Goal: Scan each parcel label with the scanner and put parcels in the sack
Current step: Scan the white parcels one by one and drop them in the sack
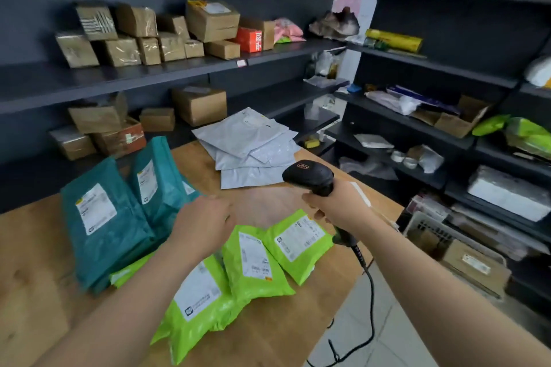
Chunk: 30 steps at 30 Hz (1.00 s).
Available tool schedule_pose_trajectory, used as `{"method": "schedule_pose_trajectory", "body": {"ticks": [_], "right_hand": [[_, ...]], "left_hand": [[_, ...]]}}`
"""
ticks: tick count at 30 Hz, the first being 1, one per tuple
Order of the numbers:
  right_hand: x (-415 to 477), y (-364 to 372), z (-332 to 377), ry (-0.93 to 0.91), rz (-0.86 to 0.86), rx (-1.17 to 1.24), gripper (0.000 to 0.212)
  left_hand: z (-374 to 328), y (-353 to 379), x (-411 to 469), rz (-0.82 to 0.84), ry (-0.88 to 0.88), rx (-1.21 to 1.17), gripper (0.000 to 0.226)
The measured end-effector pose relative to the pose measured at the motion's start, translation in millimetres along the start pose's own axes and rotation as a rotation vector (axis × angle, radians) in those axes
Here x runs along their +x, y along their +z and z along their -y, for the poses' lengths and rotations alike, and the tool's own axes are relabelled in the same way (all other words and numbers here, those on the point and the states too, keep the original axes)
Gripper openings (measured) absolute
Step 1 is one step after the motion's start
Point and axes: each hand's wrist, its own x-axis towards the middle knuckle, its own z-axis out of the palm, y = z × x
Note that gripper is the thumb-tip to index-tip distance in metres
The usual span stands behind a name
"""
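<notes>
right hand (334, 205) grips the scanner (310, 176) at frame centre — head aimed upper left, handle running down-right. left hand (202, 223) hovers loose-fingered over the green parcels (256, 262), holding nothing.

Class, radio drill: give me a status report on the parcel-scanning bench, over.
Right hand grips scanner. Left hand at teal parcels, grip blurred. Green parcels label-up on table. No sack in view.

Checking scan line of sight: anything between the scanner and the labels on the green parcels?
Nothing visible. The scanner, gripped by the right hand, is held just beyond the green parcels, whose labels face up uncovered. The left hand hovers off to the side by the teal parcels. The sack is not in view.
</notes>
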Motion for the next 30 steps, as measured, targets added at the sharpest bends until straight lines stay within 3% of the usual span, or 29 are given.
{"method": "schedule_pose_trajectory", "body": {"ticks": [5, 9, 20, 30], "right_hand": [[81.7, -16.5, -9.6, -0.013, 0.054, 0.062, 0.019], [160.6, -22.5, -23.4, -0.049, 0.095, 0.075, 0.019], [373.2, -12.8, -66.3, -0.004, 0.275, 0.211, 0.019], [460.4, 27.1, -118.4, 0.135, 0.41, 0.317, 0.022]], "left_hand": [[-17.0, 9.0, 76.6, 0.014, -0.044, 0.099, 0.017], [-19.7, 34.3, 139.5, -0.012, -0.124, 0.102, 0.027], [22.0, 144.2, 322.0, 0.077, -0.413, 0.048, 0.037], [56.3, 231.9, 412.8, 0.174, -0.52, 0.147, 0.046]]}}
